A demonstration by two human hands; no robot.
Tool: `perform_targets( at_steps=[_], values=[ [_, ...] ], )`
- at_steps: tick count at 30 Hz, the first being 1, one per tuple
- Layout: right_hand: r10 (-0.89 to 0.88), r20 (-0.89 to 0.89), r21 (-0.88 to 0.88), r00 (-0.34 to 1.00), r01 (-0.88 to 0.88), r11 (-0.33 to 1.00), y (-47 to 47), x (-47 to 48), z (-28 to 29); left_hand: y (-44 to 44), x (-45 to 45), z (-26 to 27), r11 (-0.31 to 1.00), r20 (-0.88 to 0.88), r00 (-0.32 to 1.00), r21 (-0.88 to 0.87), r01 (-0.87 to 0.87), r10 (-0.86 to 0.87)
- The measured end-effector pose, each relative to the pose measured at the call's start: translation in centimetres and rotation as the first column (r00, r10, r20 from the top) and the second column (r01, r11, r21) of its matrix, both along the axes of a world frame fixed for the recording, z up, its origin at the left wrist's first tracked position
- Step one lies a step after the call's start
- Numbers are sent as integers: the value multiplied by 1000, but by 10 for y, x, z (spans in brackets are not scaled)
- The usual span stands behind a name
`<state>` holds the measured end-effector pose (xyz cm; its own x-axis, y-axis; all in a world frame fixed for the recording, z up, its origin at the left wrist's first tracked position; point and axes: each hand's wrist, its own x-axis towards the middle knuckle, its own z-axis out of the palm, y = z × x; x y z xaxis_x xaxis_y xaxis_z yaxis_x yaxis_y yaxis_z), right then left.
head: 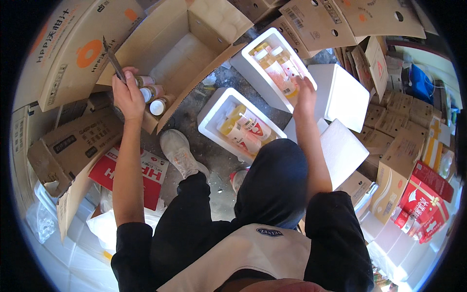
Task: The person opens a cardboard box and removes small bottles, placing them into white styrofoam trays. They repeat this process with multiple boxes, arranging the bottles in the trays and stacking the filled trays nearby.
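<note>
My left hand [128, 95] grips a dark, pointed, knife-like tool [114, 60], its tip directed up and away. Just beside that hand, several white-capped bottles [157, 106] lie in the near end of a large open cardboard carton [171, 58]. My right hand [305, 98] reaches over the right rim of the farther white foam box [251, 75], fingers beside its bottles [274, 69]; whether they grasp one is hidden. A nearer foam box [209, 124] holds bottles of yellow liquid [248, 127] with pink-and-white labels. Both foam boxes stand uncovered.
White foam pieces [343, 153] and a foam block [339, 96] lie to the right. Printed cartons [78, 54] rise at the left. Stacked cartons [394, 113] and a red gift box [423, 204] stand at the right. My shoe [180, 151] rests near a red-and-white printed carton [146, 179].
</note>
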<state>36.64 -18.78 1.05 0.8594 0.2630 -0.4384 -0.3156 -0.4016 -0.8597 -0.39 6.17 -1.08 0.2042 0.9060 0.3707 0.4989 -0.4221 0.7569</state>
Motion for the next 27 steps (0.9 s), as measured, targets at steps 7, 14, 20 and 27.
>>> perform_targets(
  at_steps=[7, 14, 20, 27],
  values=[
    [199, 253, 10, 947, -208, 978, 21, -31, 1, -3, -2, 1, 1000, -26, 1000, -9, -6, 6],
    [-188, -300, 414, 935, 305, 858, -3, -15, -2, -3, -3, 1, 1000, -2, 1000, -19, 19, -19],
    [-1, -43, 68, 999, 4, 998, 7, -33, 33, 1, -6, -6, 1000, -4, 1000, 14, 24, -24],
    [676, 236, 4, 698, -696, 718, -23, -61, 107, -5, -22, -13, 959, 97, 987, -265, -98, 128]
  ],
)
